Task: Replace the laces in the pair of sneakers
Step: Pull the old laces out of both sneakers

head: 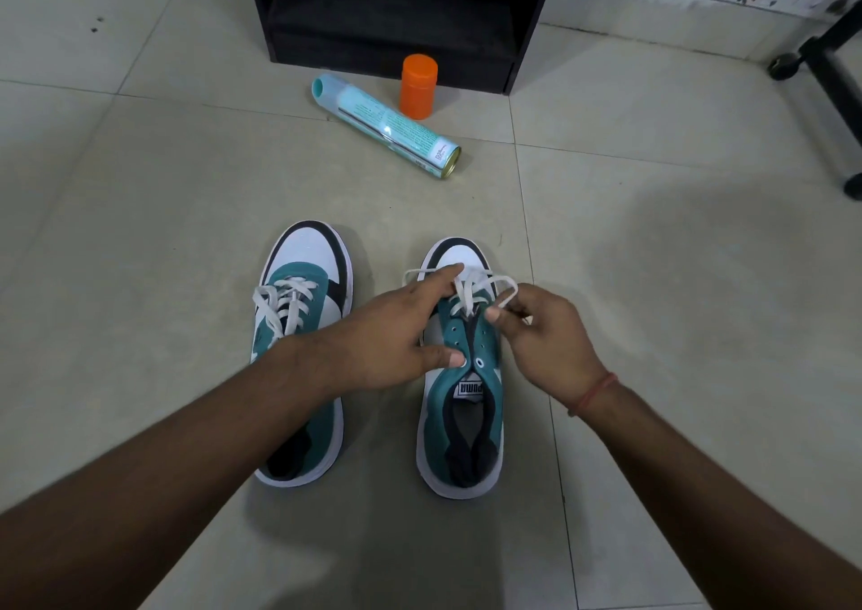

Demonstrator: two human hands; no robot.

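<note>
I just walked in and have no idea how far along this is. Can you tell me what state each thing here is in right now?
Right sneaker: upright, laced only near the toe, upper eyelets empty.
White lace: loose loops over the right sneaker.
Left sneaker: upright, laced.
Left hand: fingers spread, resting on the right sneaker.
Right hand: pinching the lace.
Spray can: lying on its side.
Orange container: standing, capped.

Teal, white and black sneakers (459, 376), white laces (471, 292), orange bottle (418, 87), seemingly pale turquoise can (387, 124)
</note>
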